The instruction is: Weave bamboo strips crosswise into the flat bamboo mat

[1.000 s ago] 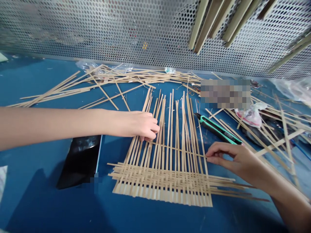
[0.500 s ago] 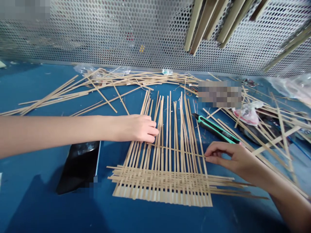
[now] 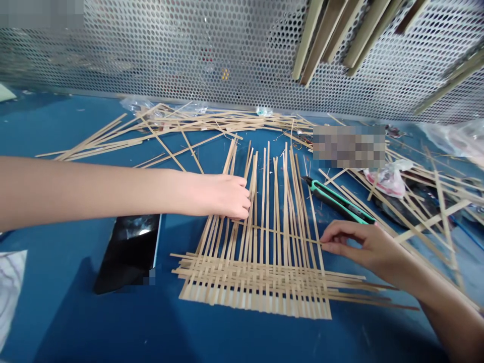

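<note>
A partly woven mat of thin bamboo strips (image 3: 257,277) lies in front of me, its long upright strips fanning away toward the back. My left hand (image 3: 229,196) rests over the left uprights with its fingers curled down on them; the fingertips are partly hidden. Between thumb and fingertips, my right hand (image 3: 350,242) pinches the right end of a thin crosswise bamboo strip (image 3: 316,242). This strip passes among the uprights, above the woven band and apart from it. Its left end disappears near my left hand.
A green and black utility knife (image 3: 340,201) lies just beyond my right hand. Left of the mat is a black phone (image 3: 128,252). Loose bamboo strips (image 3: 212,123) pile along the back by a perforated metal panel (image 3: 151,55). A plastic bag (image 3: 389,176) sits at right.
My left hand has shifted slightly up the uprights, its fingers curled further over them. My right hand keeps its pinch on the crosswise strip. The view has moved a little.
</note>
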Motion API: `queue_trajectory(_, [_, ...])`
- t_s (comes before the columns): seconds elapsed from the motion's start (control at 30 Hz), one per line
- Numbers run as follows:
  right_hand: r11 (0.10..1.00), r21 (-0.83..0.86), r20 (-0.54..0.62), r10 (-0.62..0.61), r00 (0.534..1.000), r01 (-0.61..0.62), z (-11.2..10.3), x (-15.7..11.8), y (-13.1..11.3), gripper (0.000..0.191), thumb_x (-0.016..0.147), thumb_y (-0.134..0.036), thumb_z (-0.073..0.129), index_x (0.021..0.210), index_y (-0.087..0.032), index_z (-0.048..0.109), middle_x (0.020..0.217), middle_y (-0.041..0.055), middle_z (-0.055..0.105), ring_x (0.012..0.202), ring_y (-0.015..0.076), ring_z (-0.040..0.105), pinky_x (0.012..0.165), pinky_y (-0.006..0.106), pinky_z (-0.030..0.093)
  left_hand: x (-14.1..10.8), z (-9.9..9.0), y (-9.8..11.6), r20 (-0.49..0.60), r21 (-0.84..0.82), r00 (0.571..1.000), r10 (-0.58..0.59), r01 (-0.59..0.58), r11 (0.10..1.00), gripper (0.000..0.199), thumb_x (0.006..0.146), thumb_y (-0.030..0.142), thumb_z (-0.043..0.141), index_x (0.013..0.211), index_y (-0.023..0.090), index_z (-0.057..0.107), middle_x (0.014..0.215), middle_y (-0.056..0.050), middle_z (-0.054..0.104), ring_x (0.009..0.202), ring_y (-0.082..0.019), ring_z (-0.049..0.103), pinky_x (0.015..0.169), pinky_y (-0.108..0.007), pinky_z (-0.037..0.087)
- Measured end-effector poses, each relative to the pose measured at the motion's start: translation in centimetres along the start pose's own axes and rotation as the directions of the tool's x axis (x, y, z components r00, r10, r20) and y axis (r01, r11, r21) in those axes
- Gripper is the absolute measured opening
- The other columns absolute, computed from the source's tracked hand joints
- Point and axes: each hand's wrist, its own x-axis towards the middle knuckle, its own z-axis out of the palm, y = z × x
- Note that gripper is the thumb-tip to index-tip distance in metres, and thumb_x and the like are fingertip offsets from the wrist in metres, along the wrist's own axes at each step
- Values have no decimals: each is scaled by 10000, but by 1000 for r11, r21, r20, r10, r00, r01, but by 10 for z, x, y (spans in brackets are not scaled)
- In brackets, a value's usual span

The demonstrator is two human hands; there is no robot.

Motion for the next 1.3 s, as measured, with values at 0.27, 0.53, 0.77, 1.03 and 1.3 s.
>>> queue_trajectory(0.27, [1000,3,9,21,1000,-21,1,0,5,218,753,-444,682,732,-228,693,706,19,656,650,173,552,615,293,461,-1,-14,9,151,166,986,67,-92,982,318,799,-73,456,723,218,560,853,-2,650,837,-187,562,835,-328,360])
queue_trajectory(0.53, [997,43,-43,65,997,-63,2,0,6,232,717,-454,704,751,-225,706,726,33,671,665,185,570,631,301,485,-2,-18,14,207,181,978,4,-42,983,321,852,-34,403,799,227,583,861,-5,649,852,-185,563,970,-346,347])
queue_trajectory(0.77, [994,98,-139,56,989,-43,9,5,-1,215,667,-425,732,683,-216,684,680,19,653,641,176,575,638,292,494,0,-26,16,259,120,965,-29,-2,993,281,803,-23,463,794,227,591,863,-3,659,827,-178,553,976,-324,316])
queue_trajectory(1.03, [988,-140,-12,69,998,-70,-14,-6,11,261,745,-470,661,783,-224,742,795,49,702,743,216,626,680,315,472,17,-33,25,429,104,893,-138,103,989,278,524,-31,596,678,197,560,666,-4,615,803,-215,493,820,-360,315])
queue_trajectory(1.3, [993,-109,-79,46,996,-55,-12,-6,3,284,681,-496,648,696,-233,756,744,60,716,712,247,666,636,331,474,13,-29,14,446,-7,884,-138,158,987,231,648,0,649,765,199,642,700,13,586,857,-205,493,884,-378,315])
